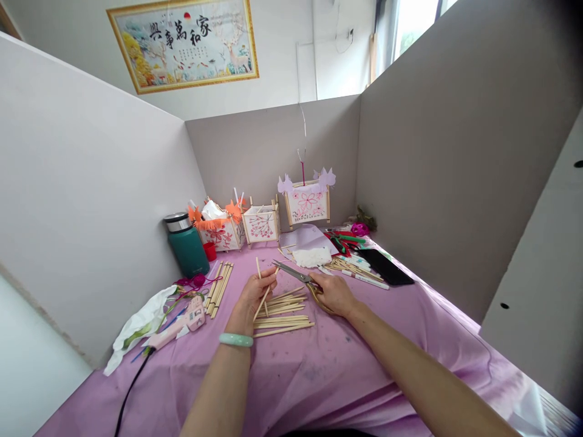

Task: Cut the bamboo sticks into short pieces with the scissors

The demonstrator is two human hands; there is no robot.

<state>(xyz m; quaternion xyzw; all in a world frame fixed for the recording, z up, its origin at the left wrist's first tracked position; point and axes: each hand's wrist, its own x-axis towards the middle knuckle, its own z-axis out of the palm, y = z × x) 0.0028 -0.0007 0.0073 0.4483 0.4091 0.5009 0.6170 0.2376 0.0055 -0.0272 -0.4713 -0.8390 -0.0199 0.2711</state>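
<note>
In my left hand (255, 297), with a green bangle (235, 340) at the wrist, two thin wooden sticks (259, 267) are gripped, crossing at a slant. My right hand (334, 294) is closed round the gold handles of a pair of scissors (294, 273). The blades point left, their tips close to the upper end of one stick by my left fingertips. Whether they touch it I cannot tell. Beneath both hands lies a spread of loose wooden sticks (286, 321) on the purple cloth (310, 376).
To the left are bundled sticks (221, 288), a pink glue gun (182, 325) with its cord, and a green bottle (186, 246). Paper lanterns (262, 224) stand behind. Pens (364, 279), a black pouch (385, 266) and more tools lie right. Grey partitions (273, 152) enclose the table.
</note>
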